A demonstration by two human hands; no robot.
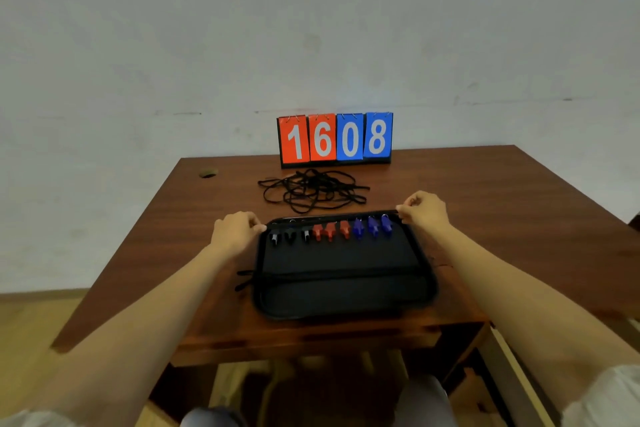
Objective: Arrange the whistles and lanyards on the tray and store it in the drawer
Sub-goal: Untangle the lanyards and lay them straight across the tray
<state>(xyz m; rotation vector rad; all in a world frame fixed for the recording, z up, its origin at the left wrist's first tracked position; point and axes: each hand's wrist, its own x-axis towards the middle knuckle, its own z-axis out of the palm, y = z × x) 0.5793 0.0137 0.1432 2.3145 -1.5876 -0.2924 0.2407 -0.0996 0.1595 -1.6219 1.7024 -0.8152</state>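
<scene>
A black tray (343, 302) lies on the wooden table near its front edge. Along the tray's far side stands a row of whistles: three black whistles (289, 236) at the left, three red whistles (330, 229) in the middle, three blue whistles (373, 225) at the right. A straightened black lanyard (339, 276) lies across the tray, its end hanging over the left rim. My left hand (235, 230) pinches the tray's far left corner. My right hand (424, 210) pinches the far right corner. A tangle of black lanyards (311, 189) lies on the table behind the tray.
A flip scoreboard (335, 140) reading 1608 stands at the back of the table against the wall. A round cable hole (207, 173) sits at the back left of the tabletop (485, 204). The table's front apron shows below the tray, with my knees under it.
</scene>
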